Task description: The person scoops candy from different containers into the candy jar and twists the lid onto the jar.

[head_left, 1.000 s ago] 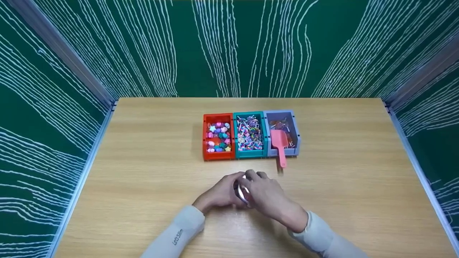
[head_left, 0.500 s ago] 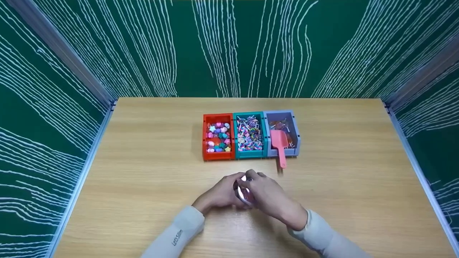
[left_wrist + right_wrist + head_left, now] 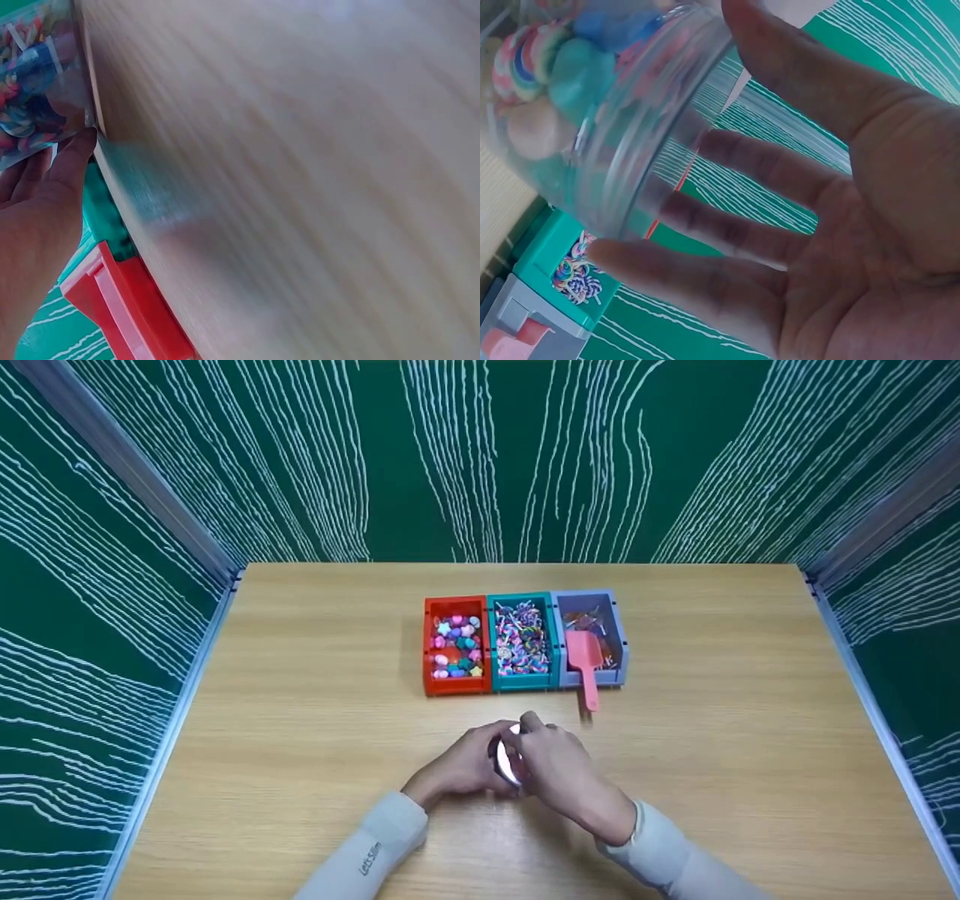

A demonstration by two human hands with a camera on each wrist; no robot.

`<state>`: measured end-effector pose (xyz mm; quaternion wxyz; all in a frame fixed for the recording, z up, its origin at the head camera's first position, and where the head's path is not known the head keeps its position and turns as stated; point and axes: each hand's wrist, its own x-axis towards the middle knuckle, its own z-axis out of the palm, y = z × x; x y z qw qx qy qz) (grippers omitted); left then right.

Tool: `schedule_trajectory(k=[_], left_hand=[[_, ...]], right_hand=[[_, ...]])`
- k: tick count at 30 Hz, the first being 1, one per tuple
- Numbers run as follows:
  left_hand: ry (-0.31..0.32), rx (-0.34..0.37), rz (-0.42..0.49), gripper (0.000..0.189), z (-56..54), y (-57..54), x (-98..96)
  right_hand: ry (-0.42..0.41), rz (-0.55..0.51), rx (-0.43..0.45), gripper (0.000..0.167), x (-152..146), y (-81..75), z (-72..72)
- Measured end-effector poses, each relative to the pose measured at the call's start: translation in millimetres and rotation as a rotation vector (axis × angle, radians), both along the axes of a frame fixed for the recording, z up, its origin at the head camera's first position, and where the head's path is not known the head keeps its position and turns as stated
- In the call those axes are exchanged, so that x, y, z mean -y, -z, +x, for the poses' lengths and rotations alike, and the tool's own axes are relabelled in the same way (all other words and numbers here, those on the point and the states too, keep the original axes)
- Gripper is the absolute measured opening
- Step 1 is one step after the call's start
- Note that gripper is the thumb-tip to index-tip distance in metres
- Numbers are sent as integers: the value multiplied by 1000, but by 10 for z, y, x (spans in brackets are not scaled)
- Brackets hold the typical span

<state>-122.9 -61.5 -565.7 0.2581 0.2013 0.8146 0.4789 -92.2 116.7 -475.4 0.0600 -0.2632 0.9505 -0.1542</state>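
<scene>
Between the two hands in the head view is a clear jar (image 3: 507, 763), tilted, with a bright reflection on its top. The left hand (image 3: 466, 763) grips the jar's body from the left; in the left wrist view its fingers (image 3: 71, 161) lie along the see-through wall. Colourful little pieces (image 3: 581, 75) fill part of the jar in the right wrist view. There the thumb and fingers of the right hand (image 3: 802, 232) are spread around the clear, ridged top end, fingertips on its edge. In the head view the right hand hides much of the jar's right side.
Beyond the hands stand three joined bins: a red bin (image 3: 457, 685) of beads, a teal bin (image 3: 525, 682) of small swirled lollipop-like pieces, and a lilac bin (image 3: 619, 660). A pink scoop (image 3: 586, 656) lies in the lilac bin, handle over its front. Green walls (image 3: 517, 457) enclose the table.
The right hand has turned a little on the jar's top, its fingers shifting and knuckles rising slightly. The left hand stays in place around the jar. Bins and scoop have not moved.
</scene>
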Motion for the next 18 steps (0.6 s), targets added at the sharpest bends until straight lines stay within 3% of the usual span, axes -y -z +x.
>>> schedule_trajectory(k=[8,13,18], left_hand=[[9,17,-16,89,-14,-19,28],[19,6,-33,92,-20,-18,36],[43,0,-26,91,-25,-18,19]], right_hand=[[-88,7,14,60,-83,43,-10],[-158,16,-17,60,-117,47,-22],[-173,-18,55,58,-144,-14,-48]])
